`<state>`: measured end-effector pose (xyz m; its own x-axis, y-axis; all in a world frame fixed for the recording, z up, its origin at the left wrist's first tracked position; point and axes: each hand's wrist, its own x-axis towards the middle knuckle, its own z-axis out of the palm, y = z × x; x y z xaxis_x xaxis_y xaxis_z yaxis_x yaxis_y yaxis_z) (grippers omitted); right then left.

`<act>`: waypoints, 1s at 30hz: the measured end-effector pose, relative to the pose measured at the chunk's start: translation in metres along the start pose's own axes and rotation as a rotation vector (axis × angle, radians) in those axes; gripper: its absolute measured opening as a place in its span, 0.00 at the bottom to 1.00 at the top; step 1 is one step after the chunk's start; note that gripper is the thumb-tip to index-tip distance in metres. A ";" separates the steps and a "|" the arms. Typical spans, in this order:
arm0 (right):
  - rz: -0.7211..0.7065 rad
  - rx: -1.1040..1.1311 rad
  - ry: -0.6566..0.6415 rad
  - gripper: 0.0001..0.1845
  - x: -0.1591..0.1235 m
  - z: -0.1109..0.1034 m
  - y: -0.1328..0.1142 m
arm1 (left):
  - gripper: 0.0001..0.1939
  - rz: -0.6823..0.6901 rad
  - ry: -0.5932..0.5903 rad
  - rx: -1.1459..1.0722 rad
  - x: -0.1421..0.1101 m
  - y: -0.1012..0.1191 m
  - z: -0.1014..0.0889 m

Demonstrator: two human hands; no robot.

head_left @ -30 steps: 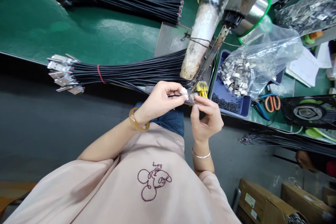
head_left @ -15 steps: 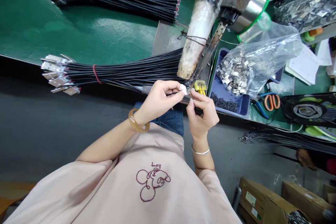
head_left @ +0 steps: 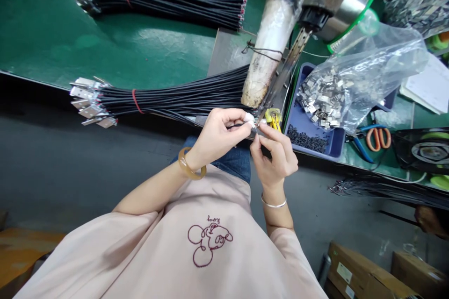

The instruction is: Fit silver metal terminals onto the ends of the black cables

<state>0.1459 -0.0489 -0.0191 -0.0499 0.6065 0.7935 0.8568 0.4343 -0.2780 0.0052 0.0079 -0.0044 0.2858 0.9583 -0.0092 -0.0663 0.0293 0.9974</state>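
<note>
My left hand (head_left: pixel 222 133), closed in a pinch with white coverings on the fingertips, grips a black cable near its end. Close beside it, my right hand (head_left: pixel 275 156) is also pinched; the tiny piece at its fingertips is too small to make out. Both sets of fingertips almost meet just below the tip of a soldering iron (head_left: pixel 290 58), which slants down from above. Behind my left hand lies a bundle of black cables (head_left: pixel 182 98), tied with a red band and ending in metal connectors (head_left: pixel 93 103) at the left.
Another cable bundle (head_left: pixel 168 2) lies farther back. A wrapped white cylinder (head_left: pixel 268 46) leans over the work spot. Right of my hands are a yellow clip-like piece (head_left: pixel 274 119), a blue tray (head_left: pixel 336 147) with metal shells and black bits, pliers (head_left: pixel 379 138) and a solder spool (head_left: pixel 352 7).
The whole view has shifted, so things appear slightly farther right. Both hands keep their pinch at the iron's tip, with only slight finger movement.
</note>
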 end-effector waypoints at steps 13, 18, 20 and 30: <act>-0.003 0.012 0.000 0.13 -0.001 0.000 0.000 | 0.07 -0.014 -0.039 0.031 -0.003 -0.003 -0.002; -0.007 0.006 0.020 0.11 0.002 0.001 0.000 | 0.07 0.008 -0.001 -0.003 -0.001 -0.001 0.000; -0.014 -0.005 0.026 0.11 0.003 0.000 0.000 | 0.07 0.017 -0.006 -0.012 -0.001 0.000 0.001; -0.070 -0.075 -0.013 0.08 -0.001 -0.004 0.000 | 0.07 0.005 -0.050 0.008 -0.003 -0.001 -0.003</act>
<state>0.1479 -0.0519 -0.0181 -0.1171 0.5855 0.8022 0.8870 0.4250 -0.1807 0.0016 0.0053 -0.0058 0.3331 0.9429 -0.0012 -0.0600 0.0225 0.9979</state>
